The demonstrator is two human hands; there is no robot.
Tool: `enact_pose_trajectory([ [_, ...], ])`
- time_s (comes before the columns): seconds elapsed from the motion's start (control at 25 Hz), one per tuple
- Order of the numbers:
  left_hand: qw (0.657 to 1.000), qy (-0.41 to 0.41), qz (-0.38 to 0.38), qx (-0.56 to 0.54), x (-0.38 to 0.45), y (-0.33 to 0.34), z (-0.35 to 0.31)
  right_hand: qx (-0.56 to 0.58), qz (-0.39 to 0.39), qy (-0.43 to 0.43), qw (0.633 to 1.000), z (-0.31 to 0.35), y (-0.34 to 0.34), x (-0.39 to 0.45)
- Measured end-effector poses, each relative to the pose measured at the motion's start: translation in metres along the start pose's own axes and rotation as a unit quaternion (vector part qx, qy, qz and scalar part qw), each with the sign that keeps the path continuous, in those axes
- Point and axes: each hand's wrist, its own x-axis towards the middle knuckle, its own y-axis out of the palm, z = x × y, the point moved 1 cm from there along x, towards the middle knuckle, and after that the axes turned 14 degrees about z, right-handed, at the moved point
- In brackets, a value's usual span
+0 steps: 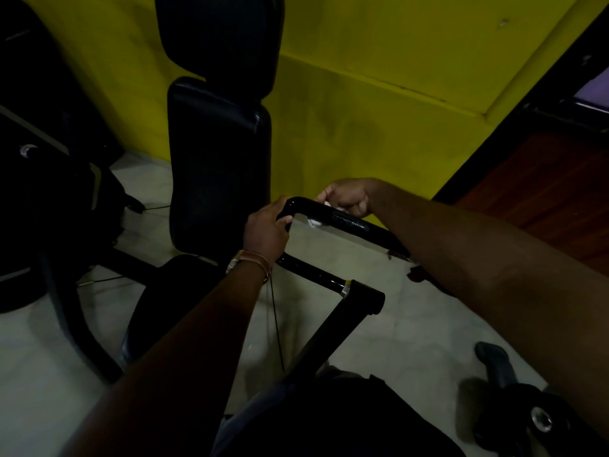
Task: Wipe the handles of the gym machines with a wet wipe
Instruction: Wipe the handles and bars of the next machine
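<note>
Glossy black bent-tube handle (349, 222), U-shaped, set at a slant across the middle of the view above the pale floor. Rounded corner at upper left; one run sloping down to the right, the other down to a silver collar and a black square bar. Gripped at the bend. White wet wipe (314, 222), crumpled small, pressed around the upper run just right of the corner, mostly hidden, with only bits showing above and below the tube. Surface shiny, catching light near the bend; dim lighting, finer detail hard to tell.
</note>
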Motion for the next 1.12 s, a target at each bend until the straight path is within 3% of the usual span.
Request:
enact_pose_trajectory([
  [0.12,1.0,0.004,-0.001,0.007,-0.001,-0.002,-0.001,0.026,-0.106,-0.095,0.989,0.034,0.022,0.002],
  [0.2,1.0,0.001,-0.001,-0.009,-0.001,-0.005,-0.002,-0.088,-0.215,-0.165,0.959,0.04,0.039,-0.01],
  [0.28,1.0,0.004,0.006,-0.009,-0.002,-0.006,-0.006,-0.273,-0.337,-0.186,0.881,0.02,0.054,-0.022],
  [0.36,1.0,0.007,0.016,0.005,-0.003,-0.007,-0.008,-0.38,-0.428,-0.22,0.79,-0.005,0.071,-0.021],
  [0.48,1.0,-0.006,0.024,-0.001,-0.004,-0.009,-0.007,-0.405,-0.438,-0.251,0.762,-0.003,0.088,-0.002],
  [0.68,0.998,0.0,0.055,0.024,-0.002,-0.012,-0.002,-0.549,-0.425,-0.202,0.69,-0.025,0.093,-0.025],
  [0.72,0.998,0.0,0.053,0.026,-0.003,-0.012,-0.001,-0.559,-0.43,-0.19,0.683,-0.03,0.098,-0.028],
  [0.84,0.998,0.029,0.048,0.025,-0.005,-0.013,-0.003,-0.531,-0.41,-0.205,0.713,-0.003,0.113,-0.017],
  [0.96,0.997,0.038,0.06,0.041,-0.003,-0.02,-0.003,-0.555,-0.426,-0.225,0.678,-0.003,0.111,-0.014],
  [1.12,0.996,0.016,0.065,0.056,0.001,-0.018,-0.004,-0.449,-0.489,-0.21,0.718,-0.051,0.094,-0.036],
])
